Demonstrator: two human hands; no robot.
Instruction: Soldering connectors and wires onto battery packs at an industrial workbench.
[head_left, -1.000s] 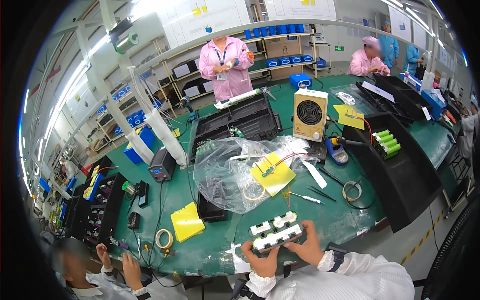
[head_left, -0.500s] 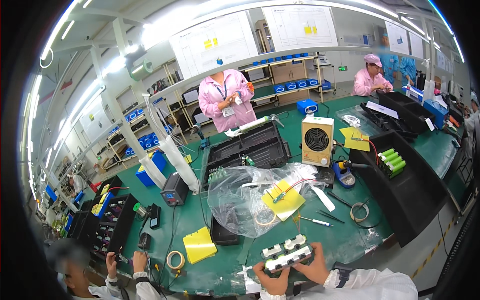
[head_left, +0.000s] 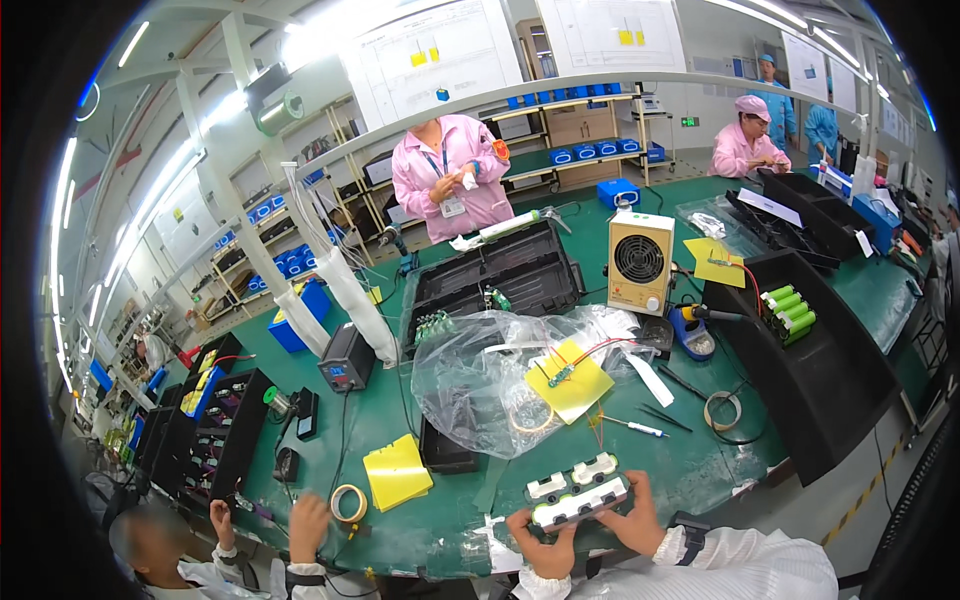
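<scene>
Near the table's front edge I hold a battery pack [head_left: 580, 503] of white-topped cells with both hands, tilted up toward me. My left hand [head_left: 545, 548] grips its left end and my right hand [head_left: 634, 518] its right end, thumbs at the near side. The pack's underside is hidden. Just beyond it lies a thin screwdriver-like tool [head_left: 634, 427] with a white handle. Farther off, a small green circuit board [head_left: 563, 375] with red wires rests on a yellow sheet [head_left: 592, 392], which lies on a clear plastic bag [head_left: 450, 385].
A co-worker's hand [head_left: 309, 525] is at the lower left, near a tape roll [head_left: 348, 503] and yellow sheets [head_left: 397, 474]. Tweezers [head_left: 664, 417], another tape roll [head_left: 722, 408] and a soldering iron stand [head_left: 692, 335] lie right. A black tray [head_left: 820, 400] overhangs the right edge.
The co-worker's hand at the lower left has lifted and shifted right. My hands still hold the battery pack, which looks slightly more tipped toward the viewer; the whole view has shifted a little.
</scene>
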